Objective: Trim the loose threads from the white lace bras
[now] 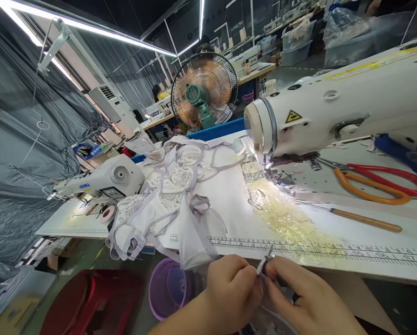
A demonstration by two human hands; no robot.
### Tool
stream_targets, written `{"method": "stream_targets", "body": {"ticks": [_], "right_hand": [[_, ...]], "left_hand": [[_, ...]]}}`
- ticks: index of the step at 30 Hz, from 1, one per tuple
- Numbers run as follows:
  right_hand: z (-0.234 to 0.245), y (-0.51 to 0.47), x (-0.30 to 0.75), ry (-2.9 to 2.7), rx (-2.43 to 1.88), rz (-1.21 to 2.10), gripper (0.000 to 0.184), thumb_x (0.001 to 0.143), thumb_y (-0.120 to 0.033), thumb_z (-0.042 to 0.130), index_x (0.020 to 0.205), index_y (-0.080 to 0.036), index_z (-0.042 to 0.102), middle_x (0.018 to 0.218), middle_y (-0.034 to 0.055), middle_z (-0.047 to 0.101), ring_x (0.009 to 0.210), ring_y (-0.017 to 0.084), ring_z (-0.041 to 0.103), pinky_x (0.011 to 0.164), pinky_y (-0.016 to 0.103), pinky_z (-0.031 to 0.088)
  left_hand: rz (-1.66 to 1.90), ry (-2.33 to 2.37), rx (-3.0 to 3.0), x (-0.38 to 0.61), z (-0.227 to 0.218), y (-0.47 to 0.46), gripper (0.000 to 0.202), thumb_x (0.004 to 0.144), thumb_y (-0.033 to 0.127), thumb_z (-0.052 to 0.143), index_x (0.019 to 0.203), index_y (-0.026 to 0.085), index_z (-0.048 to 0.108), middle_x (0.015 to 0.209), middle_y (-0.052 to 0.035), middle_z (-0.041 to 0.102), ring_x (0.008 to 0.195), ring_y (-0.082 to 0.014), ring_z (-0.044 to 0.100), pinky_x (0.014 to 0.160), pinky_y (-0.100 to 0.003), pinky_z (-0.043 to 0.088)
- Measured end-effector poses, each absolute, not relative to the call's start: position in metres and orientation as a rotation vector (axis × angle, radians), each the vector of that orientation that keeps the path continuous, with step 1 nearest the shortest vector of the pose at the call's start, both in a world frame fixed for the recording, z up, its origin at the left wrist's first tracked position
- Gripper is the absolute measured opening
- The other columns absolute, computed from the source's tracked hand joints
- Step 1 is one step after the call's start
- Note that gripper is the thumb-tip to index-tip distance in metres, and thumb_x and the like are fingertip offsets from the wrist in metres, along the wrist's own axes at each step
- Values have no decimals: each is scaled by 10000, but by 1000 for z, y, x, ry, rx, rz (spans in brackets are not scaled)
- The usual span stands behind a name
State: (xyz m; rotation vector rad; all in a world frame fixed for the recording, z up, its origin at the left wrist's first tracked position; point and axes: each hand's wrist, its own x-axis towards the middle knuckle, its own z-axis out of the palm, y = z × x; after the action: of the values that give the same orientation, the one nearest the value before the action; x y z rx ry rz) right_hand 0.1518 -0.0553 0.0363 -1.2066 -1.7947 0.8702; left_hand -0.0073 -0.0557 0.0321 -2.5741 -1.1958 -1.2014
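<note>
At the table's front edge, my left hand (232, 288) is closed, its fingers bunched on pale grey fabric (260, 267), apparently part of a bra. My right hand (299, 293) is right beside it, curled around small thread snips (270, 252); a pointed metal tip shows above the fingers, and most of the tool is hidden. Thumb and finger of that hand also meet the fabric. More thin fabric hangs below both hands, partly out of view. To the left lies a pile of white lace bras (173, 186) with grey straps, one cup drooping over the edge.
A sewing machine (320, 102) stands at the right, with red and orange-handled scissors (379, 181) and a wooden-handled tool (367, 220) by it. Another sewing machine (114, 179) is at the left. Below are a purple basket (159, 284) and a red stool (86, 298). A fan (204, 93) stands behind.
</note>
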Motion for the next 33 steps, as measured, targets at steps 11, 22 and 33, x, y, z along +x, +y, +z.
{"method": "stream_targets", "body": {"ticks": [11,22,33], "right_hand": [[32,-51,160,-1657,-1182,1048,206,789,-373,497,638,-234,492,735,-20,649,690,142,621,640,200,488],[35,-55,158,-1608,-1279,1014,190,763,-400,506,722,-252,619,639,-28,641,524,136,558,505,217,460],[10,-41,178,-1559,-1135,1309,305,822,-470,494,873,-221,661,713,12,651,633,161,588,558,225,494]], "left_hand": [[-1450,-1322,-2454,0,36,-51,149,759,48,429,761,183,491,564,14,499,518,-110,468,475,-208,343],[-1046,-1079,-2605,6,30,-57,164,844,180,394,802,163,551,643,-26,558,527,-130,470,477,-254,318],[-2108,-2451,-2656,2,28,-34,535,629,377,721,1051,156,478,842,-36,560,730,-154,527,649,-272,436]]}}
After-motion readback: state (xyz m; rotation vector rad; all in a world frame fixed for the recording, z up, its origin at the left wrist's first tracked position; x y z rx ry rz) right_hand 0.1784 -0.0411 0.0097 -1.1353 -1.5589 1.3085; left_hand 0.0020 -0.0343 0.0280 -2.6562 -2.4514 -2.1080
